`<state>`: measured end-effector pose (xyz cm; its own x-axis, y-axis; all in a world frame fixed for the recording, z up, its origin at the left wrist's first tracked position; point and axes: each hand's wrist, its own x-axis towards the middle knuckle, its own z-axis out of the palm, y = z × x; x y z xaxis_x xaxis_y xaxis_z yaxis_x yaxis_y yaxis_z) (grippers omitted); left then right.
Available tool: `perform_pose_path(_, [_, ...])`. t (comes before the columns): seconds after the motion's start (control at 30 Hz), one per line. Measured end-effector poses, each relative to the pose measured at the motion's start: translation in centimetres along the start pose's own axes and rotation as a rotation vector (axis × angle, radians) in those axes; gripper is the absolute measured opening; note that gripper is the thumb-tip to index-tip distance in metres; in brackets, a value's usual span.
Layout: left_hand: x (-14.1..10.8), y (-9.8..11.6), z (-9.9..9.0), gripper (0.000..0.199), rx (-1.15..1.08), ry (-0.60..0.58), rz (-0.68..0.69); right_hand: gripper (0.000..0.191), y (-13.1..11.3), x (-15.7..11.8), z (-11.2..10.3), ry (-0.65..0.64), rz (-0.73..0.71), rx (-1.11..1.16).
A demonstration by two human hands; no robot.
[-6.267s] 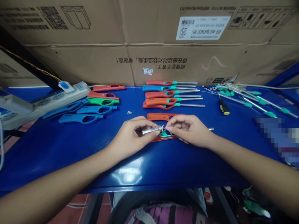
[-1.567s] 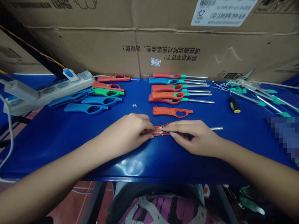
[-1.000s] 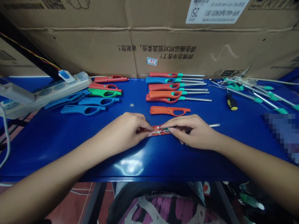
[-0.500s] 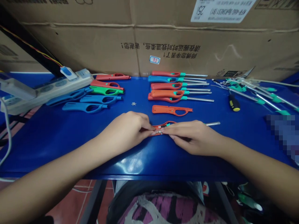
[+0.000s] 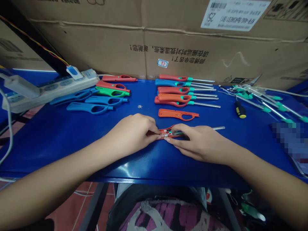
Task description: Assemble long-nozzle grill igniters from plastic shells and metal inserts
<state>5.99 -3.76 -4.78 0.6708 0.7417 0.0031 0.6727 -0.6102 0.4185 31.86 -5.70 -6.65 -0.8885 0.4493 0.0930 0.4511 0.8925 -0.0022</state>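
Note:
An opened orange-red lighter shell [image 5: 178, 136] lies on the blue table, with small clear and white parts inside and a metal tube pointing right. At its left end, my left hand [image 5: 136, 131] pinches the shell or a small clear part in it. My right hand [image 5: 201, 141] is over the middle, thumb and index finger apart on either side of the inner parts, fingertips at the shell. A loose orange shell half [image 5: 178, 114] lies just behind. What sits under my right hand is hidden.
Assembled lighters [image 5: 174, 89] are stacked behind. Coloured shell halves [image 5: 90, 108] lie left by a power strip [image 5: 51, 88]. Tiny screws [image 5: 140, 106] sit mid-table. A screwdriver [image 5: 240, 110], metal tubes [image 5: 276, 107] and a pixelated object [image 5: 291, 144] are right. A cardboard box [image 5: 120, 38] stands behind.
My right index finger has lifted and spread from the thumb, showing more of the shell's inner parts. My left hand remains at the left end. The view has shifted slightly.

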Motion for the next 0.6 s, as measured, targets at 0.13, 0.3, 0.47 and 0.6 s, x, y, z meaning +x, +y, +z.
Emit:
perform_pose_path(0.13, [0.0, -0.1, -0.1, 0.015, 0.020, 0.011, 0.011, 0.035, -0.1, -0.2, -0.2, 0.097, 0.028, 0.062])
perform_pose_path(0.3, [0.1, 0.2, -0.6, 0.014, 0.061, -0.019, -0.037, 0.018, 0.8, -0.5, -0.5, 0.198, 0.238, 0.185])
perform_pose_path(0.47, [-0.1, 0.9, -0.5, 0.014, 0.010, 0.078, -0.048, 0.012, 1.3, -0.3, -0.2, 0.100, 0.289, 0.318])
perform_pose_path(0.6, [-0.1, 1.4, 0.7, 0.014, 0.029, 0.201, 0.088, 0.009, 1.3, -0.1, 0.3, 0.104, 0.292, 0.363])
